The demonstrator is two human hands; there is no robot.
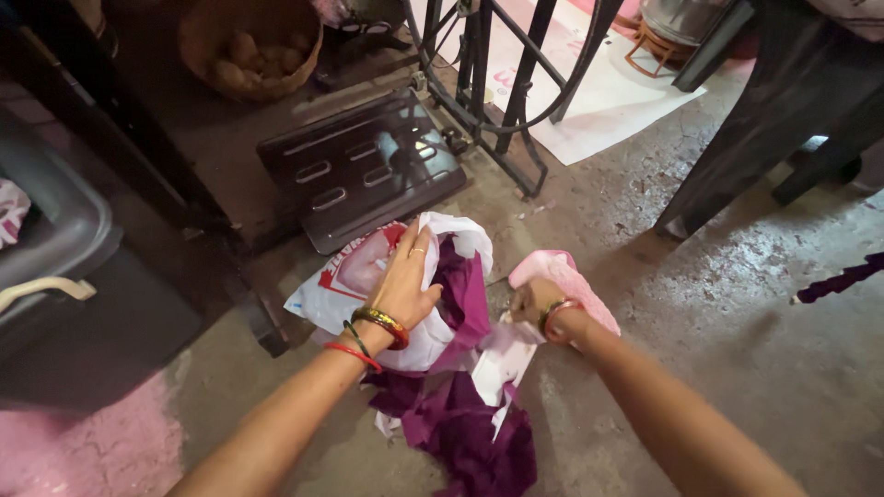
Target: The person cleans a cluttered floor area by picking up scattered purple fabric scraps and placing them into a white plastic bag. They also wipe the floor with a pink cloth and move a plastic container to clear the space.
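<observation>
A white plastic bag (336,285) with a red print lies on the concrete floor, with purple cloth (465,419) spilling out of it toward me. My left hand (405,281) rests on the bag's top, fingers pressing the plastic at its mouth. My right hand (532,299) is closed on the bag's white edge next to a pink piece of cloth (571,281). Both wrists wear bangles.
A black metal treadle pedal (364,170) and iron stand (497,101) sit just behind the bag. A woven basket (249,46) with round brown items is at the back left. A dark cabinet (83,276) stands left, dark furniture legs (737,156) right.
</observation>
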